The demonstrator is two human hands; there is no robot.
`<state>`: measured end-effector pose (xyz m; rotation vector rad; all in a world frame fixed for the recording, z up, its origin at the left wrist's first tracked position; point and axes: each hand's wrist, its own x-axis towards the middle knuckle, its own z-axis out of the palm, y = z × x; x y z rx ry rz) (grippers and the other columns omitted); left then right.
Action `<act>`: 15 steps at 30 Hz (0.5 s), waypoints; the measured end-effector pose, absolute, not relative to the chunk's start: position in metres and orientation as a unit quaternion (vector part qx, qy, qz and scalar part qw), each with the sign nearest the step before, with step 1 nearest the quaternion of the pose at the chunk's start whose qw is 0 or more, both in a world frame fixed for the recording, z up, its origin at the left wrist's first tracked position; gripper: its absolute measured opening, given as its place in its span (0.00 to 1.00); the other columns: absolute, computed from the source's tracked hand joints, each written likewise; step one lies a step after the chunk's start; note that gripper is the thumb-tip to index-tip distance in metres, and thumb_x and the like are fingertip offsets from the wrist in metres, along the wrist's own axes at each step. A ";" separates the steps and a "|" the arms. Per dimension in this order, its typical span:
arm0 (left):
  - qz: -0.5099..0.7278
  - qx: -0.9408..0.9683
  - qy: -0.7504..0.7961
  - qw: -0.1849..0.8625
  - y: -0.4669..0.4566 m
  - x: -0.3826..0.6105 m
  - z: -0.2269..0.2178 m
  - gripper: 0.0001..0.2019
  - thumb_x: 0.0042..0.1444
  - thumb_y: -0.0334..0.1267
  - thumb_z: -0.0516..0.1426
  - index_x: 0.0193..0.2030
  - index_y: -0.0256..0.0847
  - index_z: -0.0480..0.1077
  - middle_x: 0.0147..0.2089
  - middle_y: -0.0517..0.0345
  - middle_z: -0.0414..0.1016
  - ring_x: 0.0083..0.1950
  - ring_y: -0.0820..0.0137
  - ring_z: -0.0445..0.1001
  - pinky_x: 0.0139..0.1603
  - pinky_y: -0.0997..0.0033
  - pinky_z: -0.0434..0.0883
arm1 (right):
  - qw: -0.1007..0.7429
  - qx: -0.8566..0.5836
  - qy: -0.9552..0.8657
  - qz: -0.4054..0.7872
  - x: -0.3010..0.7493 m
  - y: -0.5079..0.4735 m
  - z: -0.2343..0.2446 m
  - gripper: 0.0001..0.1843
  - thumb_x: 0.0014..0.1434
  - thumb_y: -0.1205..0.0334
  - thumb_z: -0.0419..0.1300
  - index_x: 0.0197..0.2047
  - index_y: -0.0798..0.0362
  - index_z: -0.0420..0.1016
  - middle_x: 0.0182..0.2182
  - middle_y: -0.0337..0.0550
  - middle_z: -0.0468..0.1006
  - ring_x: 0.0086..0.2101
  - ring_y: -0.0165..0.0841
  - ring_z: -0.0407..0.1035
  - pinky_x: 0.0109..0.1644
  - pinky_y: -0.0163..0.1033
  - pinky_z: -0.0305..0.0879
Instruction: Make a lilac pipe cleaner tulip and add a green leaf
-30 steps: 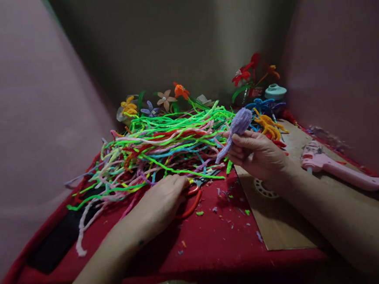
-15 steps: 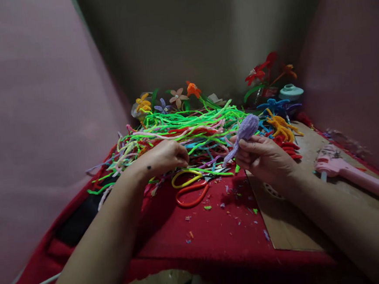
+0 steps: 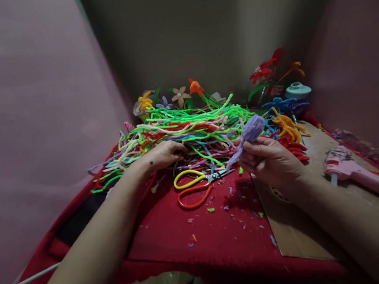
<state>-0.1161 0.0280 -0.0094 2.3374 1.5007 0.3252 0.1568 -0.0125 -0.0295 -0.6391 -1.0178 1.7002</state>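
My right hand [image 3: 268,160] pinches a lilac bundle of bent pipe cleaners [image 3: 252,129], its rounded looped end up and its narrow stem pointing down to the left. At the front of a heap of multicoloured pipe cleaners [image 3: 188,126], my left hand [image 3: 167,154] reaches in with curled fingers. Its fingertips are partly hidden, and whatever they grasp cannot be made out. Just in front of the heap lie scissors [image 3: 195,196] with one yellow and one red handle, blades pointing right.
Pipe-cleaner flowers [image 3: 180,96] stand behind the heap. Orange petal shapes [image 3: 286,125] lie at the right. A pink glue gun [image 3: 355,168] rests on a brown board [image 3: 291,234]. Snippets dot the red cloth [image 3: 184,243], near a black object [image 3: 79,223].
My left hand has moved into the front of the heap, where green strands have shifted and the scissor blades now show. My right hand keeps holding the lilac bundle. The view has shifted slightly.
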 end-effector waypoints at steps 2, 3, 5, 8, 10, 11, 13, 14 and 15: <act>0.134 0.819 0.533 0.164 0.036 -0.119 -0.015 0.17 0.47 0.36 0.57 0.45 0.44 0.76 0.42 0.59 0.79 0.43 0.65 0.74 0.45 0.73 0.67 | 0.501 -0.266 -0.424 0.706 0.157 -0.012 -0.031 0.07 0.43 0.63 0.67 0.30 0.54 0.78 0.16 0.32 0.54 0.19 0.24 0.45 0.22 0.34 0.41; 0.146 0.816 0.537 0.159 0.040 -0.120 -0.019 0.18 0.47 0.37 0.56 0.46 0.43 0.75 0.44 0.58 0.79 0.44 0.65 0.73 0.45 0.73 0.67 | 0.500 -0.265 -0.424 0.707 0.157 -0.012 -0.032 0.07 0.44 0.63 0.67 0.30 0.54 0.78 0.16 0.32 0.54 0.19 0.24 0.45 0.22 0.34 0.41; 0.171 0.807 0.546 0.147 0.045 -0.121 -0.026 0.20 0.48 0.37 0.55 0.49 0.41 0.74 0.46 0.56 0.78 0.45 0.64 0.73 0.45 0.73 0.67 | 0.504 -0.263 -0.422 0.706 0.156 -0.012 -0.033 0.07 0.44 0.64 0.67 0.30 0.55 0.78 0.17 0.33 0.55 0.20 0.23 0.45 0.22 0.34 0.42; 0.193 0.794 0.561 0.134 0.049 -0.121 -0.029 0.18 0.48 0.37 0.55 0.45 0.38 0.75 0.40 0.55 0.79 0.41 0.65 0.74 0.41 0.74 0.68 | 0.507 -0.266 -0.413 0.709 0.156 -0.011 -0.033 0.07 0.44 0.64 0.67 0.30 0.54 0.79 0.16 0.33 0.55 0.20 0.23 0.46 0.22 0.33 0.43; 0.196 0.790 0.566 0.129 0.047 -0.120 -0.026 0.15 0.47 0.37 0.55 0.41 0.37 0.77 0.35 0.57 0.79 0.37 0.67 0.74 0.39 0.74 0.68 | 0.502 -0.264 -0.411 0.713 0.156 -0.012 -0.031 0.08 0.43 0.64 0.68 0.30 0.54 0.79 0.16 0.33 0.55 0.19 0.23 0.46 0.21 0.33 0.43; 0.196 0.790 0.567 0.127 0.045 -0.120 -0.024 0.14 0.47 0.38 0.55 0.39 0.38 0.77 0.34 0.58 0.78 0.36 0.68 0.73 0.38 0.74 0.68 | 0.499 -0.263 -0.411 0.716 0.156 -0.012 -0.030 0.08 0.42 0.64 0.68 0.30 0.54 0.79 0.15 0.32 0.55 0.19 0.23 0.46 0.21 0.33 0.42; 0.189 0.795 0.561 0.128 0.041 -0.118 -0.020 0.14 0.48 0.39 0.55 0.38 0.38 0.77 0.33 0.59 0.78 0.36 0.69 0.73 0.38 0.75 0.68 | 0.496 -0.261 -0.409 0.720 0.156 -0.014 -0.029 0.07 0.42 0.64 0.68 0.29 0.55 0.79 0.15 0.32 0.55 0.19 0.23 0.46 0.21 0.32 0.42; 0.182 0.800 0.557 0.130 0.039 -0.118 -0.018 0.14 0.48 0.40 0.55 0.37 0.39 0.78 0.33 0.59 0.77 0.36 0.69 0.73 0.38 0.75 0.68 | 0.497 -0.261 -0.407 0.720 0.156 -0.014 -0.029 0.07 0.42 0.64 0.68 0.28 0.55 0.79 0.15 0.32 0.55 0.19 0.22 0.46 0.22 0.32 0.42; 0.172 0.806 0.551 0.133 0.037 -0.117 -0.017 0.13 0.48 0.41 0.55 0.36 0.39 0.78 0.33 0.59 0.77 0.36 0.70 0.73 0.38 0.75 0.68 | 0.499 -0.262 -0.404 0.720 0.156 -0.015 -0.029 0.06 0.42 0.65 0.68 0.27 0.55 0.79 0.15 0.32 0.55 0.19 0.22 0.46 0.22 0.32 0.43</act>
